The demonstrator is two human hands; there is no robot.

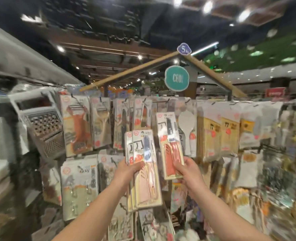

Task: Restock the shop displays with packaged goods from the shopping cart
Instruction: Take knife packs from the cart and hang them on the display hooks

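Knife packs [144,171] gripped — hooks [158,101] crowded

The left hand [130,168] held a small stack of pale pink knife packs [143,169]; the right hand [187,168] held one red knife pack [170,145] up before the hanging display [98,126] of carded kitchen tools.

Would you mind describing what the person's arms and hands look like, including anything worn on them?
Both forearms are bare as far as the frame shows: no sleeves, cuffs or gloves in view. The left hand and the right hand show no ring, watch or bracelet that I can make out, though the picture is somewhat blurred. Nails are too small to judge.
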